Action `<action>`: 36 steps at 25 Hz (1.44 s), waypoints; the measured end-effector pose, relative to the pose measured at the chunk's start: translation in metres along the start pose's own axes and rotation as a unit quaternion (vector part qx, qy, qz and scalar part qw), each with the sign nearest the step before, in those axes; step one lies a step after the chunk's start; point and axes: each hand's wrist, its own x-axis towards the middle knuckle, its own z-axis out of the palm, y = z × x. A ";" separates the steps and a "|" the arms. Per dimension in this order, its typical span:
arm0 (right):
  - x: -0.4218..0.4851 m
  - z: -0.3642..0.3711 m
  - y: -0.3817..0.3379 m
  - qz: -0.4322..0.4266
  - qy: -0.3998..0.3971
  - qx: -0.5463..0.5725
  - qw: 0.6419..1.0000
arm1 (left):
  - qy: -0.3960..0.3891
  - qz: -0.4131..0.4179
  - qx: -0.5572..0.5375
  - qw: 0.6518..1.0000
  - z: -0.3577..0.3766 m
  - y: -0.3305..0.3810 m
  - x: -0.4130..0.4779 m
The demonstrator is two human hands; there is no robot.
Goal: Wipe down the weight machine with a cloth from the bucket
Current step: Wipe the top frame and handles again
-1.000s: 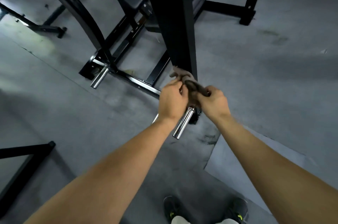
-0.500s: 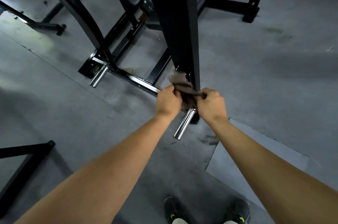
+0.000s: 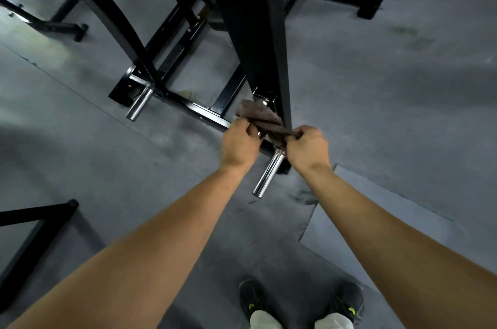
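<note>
The person stands over the machine with both arms stretched forward and down. The left hand and the right hand each grip one end of a crumpled brown cloth, fingers curled round it, so both hands are clamped on the fabric. They sit close together but apart, with the cloth pulled between them.

The cloth lies against the foot of the tall black steel upright post of the weight machine, where the post meets the low black base bar. The looser, bunched part fans out on the post's left side, while a tighter twisted strand runs to the right hand. Whether it passes behind the post cannot be told. Holding it taut by two ends probably lets the person drag it back and forth across the joint, which a flat palm reaches poorly.

A short shiny chrome peg juts toward the person just below the hands, and a second chrome peg sticks out farther left along the base. Dark shoes stand near on the grey rubber floor. No bucket is in view.
</note>
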 end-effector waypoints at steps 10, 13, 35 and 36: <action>-0.008 0.023 0.001 -0.001 -0.003 0.197 0.980 | 0.025 0.008 -0.086 0.996 -0.023 0.000 0.003; 0.019 0.036 -0.007 0.103 0.067 0.359 0.925 | -0.087 0.007 -0.132 0.987 -0.018 0.008 0.012; 0.020 0.078 -0.011 0.179 0.099 0.438 0.875 | -0.052 -0.024 0.009 0.998 0.001 -0.005 0.022; 0.023 0.077 -0.011 0.207 0.096 0.463 0.856 | -0.056 -0.028 0.021 0.998 0.000 -0.004 0.023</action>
